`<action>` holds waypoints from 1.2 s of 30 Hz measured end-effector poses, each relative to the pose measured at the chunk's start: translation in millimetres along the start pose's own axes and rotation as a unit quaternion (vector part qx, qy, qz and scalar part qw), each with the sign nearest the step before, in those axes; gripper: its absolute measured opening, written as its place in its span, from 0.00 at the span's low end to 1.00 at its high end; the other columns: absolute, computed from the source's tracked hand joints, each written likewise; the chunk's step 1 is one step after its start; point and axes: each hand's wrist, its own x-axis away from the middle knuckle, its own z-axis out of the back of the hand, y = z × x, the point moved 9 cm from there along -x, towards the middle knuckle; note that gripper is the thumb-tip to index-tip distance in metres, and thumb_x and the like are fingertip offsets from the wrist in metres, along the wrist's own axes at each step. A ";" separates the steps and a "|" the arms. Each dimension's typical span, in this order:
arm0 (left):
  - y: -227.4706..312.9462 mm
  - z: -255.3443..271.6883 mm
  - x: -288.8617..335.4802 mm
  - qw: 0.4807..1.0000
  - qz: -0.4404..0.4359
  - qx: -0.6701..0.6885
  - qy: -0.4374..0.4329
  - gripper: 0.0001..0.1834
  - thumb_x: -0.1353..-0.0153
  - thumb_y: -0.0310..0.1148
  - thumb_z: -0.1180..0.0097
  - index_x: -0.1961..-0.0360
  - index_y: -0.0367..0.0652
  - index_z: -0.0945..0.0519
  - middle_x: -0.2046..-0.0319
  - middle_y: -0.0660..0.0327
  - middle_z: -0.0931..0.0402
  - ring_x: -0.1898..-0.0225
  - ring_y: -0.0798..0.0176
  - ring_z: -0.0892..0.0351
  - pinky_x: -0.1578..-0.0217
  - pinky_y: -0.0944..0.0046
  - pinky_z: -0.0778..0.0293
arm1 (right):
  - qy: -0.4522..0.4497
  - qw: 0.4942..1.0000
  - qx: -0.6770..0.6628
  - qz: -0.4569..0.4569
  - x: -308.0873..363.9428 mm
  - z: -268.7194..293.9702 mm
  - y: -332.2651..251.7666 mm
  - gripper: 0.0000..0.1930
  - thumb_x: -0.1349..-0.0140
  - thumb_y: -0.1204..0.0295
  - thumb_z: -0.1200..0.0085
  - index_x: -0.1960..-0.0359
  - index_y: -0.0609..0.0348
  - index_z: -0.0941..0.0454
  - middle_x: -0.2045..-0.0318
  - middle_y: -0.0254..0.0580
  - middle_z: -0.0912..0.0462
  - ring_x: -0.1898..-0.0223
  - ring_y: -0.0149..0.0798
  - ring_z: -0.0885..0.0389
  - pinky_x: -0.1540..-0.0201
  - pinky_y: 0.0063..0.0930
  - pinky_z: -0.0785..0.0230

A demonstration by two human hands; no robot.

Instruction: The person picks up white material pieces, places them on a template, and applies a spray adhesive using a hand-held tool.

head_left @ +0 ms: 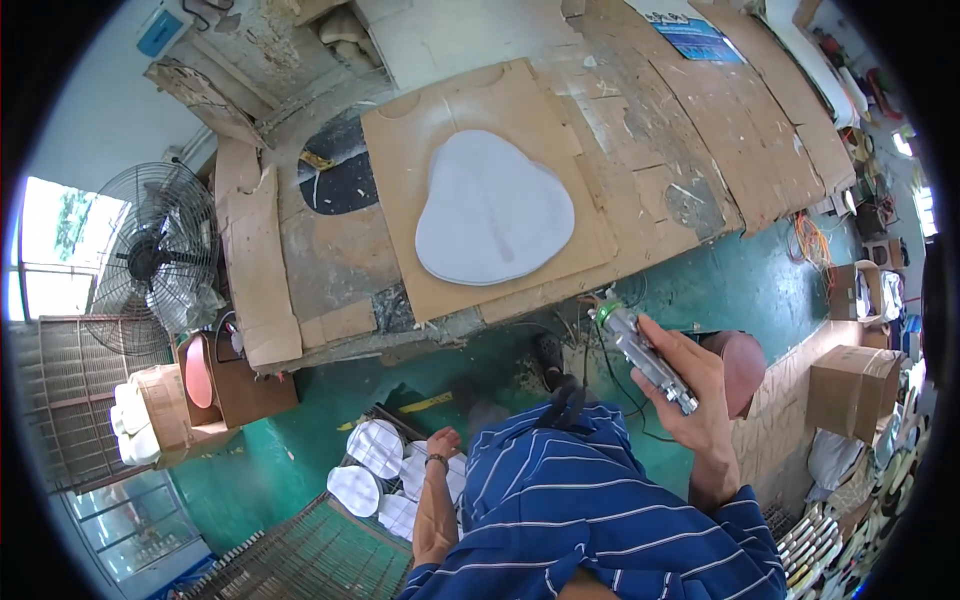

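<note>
A metal spray gun (640, 350) with a green ring at its front is gripped in my right hand (690, 385), held out past the table's near edge. On a brown cardboard sheet (390, 150) lies a white, rounded, three-lobed pad (495, 210) with a faint grey smudge in its middle. My left hand (443, 443) hangs low beside my body, its fingers curled and nothing visible in them. Close to it, similar white pads (375, 447) lie on a wire rack, some partly hidden by my forearm.
The worktable (650, 130) is covered with worn cardboard. A large fan (150, 260) stands at the left, near cardboard boxes (165, 400). A dark hose (610, 370) hangs by the spray gun. A pink rounded piece (742, 370) is right of my hand; another box (855, 390) stands farther right.
</note>
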 end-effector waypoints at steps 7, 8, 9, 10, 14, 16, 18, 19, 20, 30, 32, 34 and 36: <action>-0.4 -1.5 5.1 0.999 0.007 -0.040 0.004 0.20 0.35 0.32 0.41 0.42 0.40 0.24 0.59 0.57 0.17 0.61 0.57 0.15 0.59 0.52 0.17 | 0.068 0.997 0.035 -0.025 3.1 20.8 3.4 0.31 0.48 0.85 0.39 0.38 0.64 0.26 0.58 0.56 0.18 0.61 0.51 0.15 0.58 0.31 0.25; 2.9 -5.0 4.5 0.999 0.006 -0.041 0.001 0.20 0.35 0.32 0.41 0.42 0.40 0.24 0.59 0.57 0.17 0.61 0.57 0.15 0.59 0.52 0.17 | 0.070 0.997 0.037 -0.026 6.3 23.8 3.9 0.31 0.48 0.85 0.39 0.38 0.64 0.26 0.58 0.56 0.18 0.61 0.51 0.15 0.58 0.31 0.25; 5.1 -5.1 2.9 0.999 -0.001 -0.037 -0.004 0.21 0.35 0.32 0.41 0.42 0.40 0.24 0.59 0.57 0.17 0.61 0.58 0.15 0.59 0.52 0.17 | 0.067 0.996 0.048 -0.036 9.7 25.7 7.0 0.31 0.48 0.85 0.38 0.38 0.64 0.25 0.58 0.56 0.17 0.62 0.50 0.15 0.58 0.31 0.25; 6.4 -5.5 1.5 0.999 -0.007 -0.033 -0.009 0.21 0.36 0.32 0.40 0.42 0.40 0.24 0.60 0.57 0.17 0.62 0.58 0.15 0.59 0.52 0.18 | 0.065 0.995 0.059 -0.047 12.9 27.0 10.1 0.31 0.48 0.85 0.38 0.39 0.64 0.25 0.59 0.55 0.17 0.62 0.50 0.16 0.58 0.30 0.25; 12.6 -10.6 -4.9 1.000 -0.018 0.006 -0.004 0.17 0.36 0.30 0.41 0.46 0.41 0.21 0.66 0.60 0.18 0.71 0.61 0.18 0.72 0.58 0.25 | 0.056 0.993 0.069 -0.072 22.1 31.4 11.5 0.28 0.45 0.80 0.37 0.40 0.66 0.24 0.63 0.51 0.17 0.66 0.43 0.19 0.60 0.29 0.29; 16.6 -13.2 -7.1 0.999 -0.013 0.031 -0.024 0.16 0.35 0.30 0.42 0.46 0.41 0.21 0.67 0.60 0.18 0.70 0.61 0.18 0.72 0.59 0.25 | 0.077 0.996 0.040 -0.037 21.9 33.1 1.7 0.28 0.47 0.82 0.36 0.41 0.67 0.23 0.64 0.51 0.17 0.65 0.44 0.18 0.59 0.30 0.29; 16.8 -18.6 -4.8 0.999 0.000 -0.025 -0.033 0.22 0.35 0.35 0.39 0.41 0.41 0.24 0.59 0.58 0.17 0.62 0.60 0.15 0.61 0.55 0.19 | 0.062 0.996 0.032 -0.049 26.0 35.3 -0.5 0.28 0.47 0.82 0.36 0.41 0.67 0.23 0.64 0.51 0.17 0.64 0.44 0.18 0.59 0.30 0.29; 21.3 -21.6 -2.7 0.999 -0.009 -0.044 -0.026 0.22 0.35 0.35 0.39 0.42 0.41 0.24 0.59 0.58 0.17 0.61 0.60 0.15 0.61 0.55 0.19 | 0.050 0.997 0.024 -0.059 27.5 35.0 -0.5 0.28 0.48 0.82 0.36 0.41 0.67 0.23 0.64 0.52 0.17 0.63 0.45 0.17 0.59 0.30 0.28; 25.8 -23.9 -0.1 0.998 -0.018 -0.062 -0.018 0.22 0.35 0.36 0.39 0.42 0.41 0.24 0.58 0.58 0.17 0.61 0.60 0.16 0.62 0.56 0.19 | 0.051 0.996 0.025 -0.062 31.2 38.4 1.5 0.28 0.48 0.82 0.36 0.41 0.67 0.23 0.64 0.52 0.17 0.63 0.45 0.17 0.59 0.30 0.28; 17.2 -27.2 -10.6 0.997 -0.016 -0.070 -0.021 0.21 0.39 0.31 0.39 0.43 0.40 0.21 0.62 0.59 0.16 0.64 0.62 0.15 0.65 0.53 0.18 | -0.038 0.998 0.012 -0.041 46.2 30.5 4.4 0.38 0.60 0.88 0.45 0.38 0.64 0.25 0.63 0.55 0.18 0.65 0.57 0.18 0.62 0.33 0.27; 19.4 -28.0 -14.1 0.996 -0.023 -0.087 -0.018 0.21 0.39 0.31 0.39 0.44 0.41 0.20 0.62 0.59 0.15 0.64 0.62 0.15 0.65 0.54 0.18 | -0.088 0.995 0.025 -0.044 49.5 20.8 7.0 0.40 0.62 0.89 0.45 0.38 0.63 0.26 0.64 0.55 0.19 0.65 0.56 0.18 0.62 0.32 0.27; 17.5 -30.6 -10.6 0.994 -0.025 -0.107 -0.019 0.20 0.39 0.30 0.39 0.45 0.41 0.20 0.62 0.60 0.15 0.65 0.63 0.15 0.66 0.56 0.18 | -0.082 0.995 0.032 -0.050 47.9 20.5 9.2 0.38 0.60 0.88 0.43 0.38 0.63 0.26 0.64 0.54 0.19 0.65 0.54 0.18 0.62 0.31 0.28; 18.3 -32.6 -12.3 0.996 -0.011 -0.085 -0.013 0.19 0.40 0.30 0.39 0.46 0.41 0.19 0.62 0.61 0.15 0.65 0.64 0.15 0.68 0.59 0.18 | 0.012 0.999 -0.009 -0.042 39.9 33.4 7.1 0.36 0.56 0.87 0.40 0.38 0.63 0.26 0.65 0.53 0.19 0.66 0.51 0.18 0.62 0.30 0.28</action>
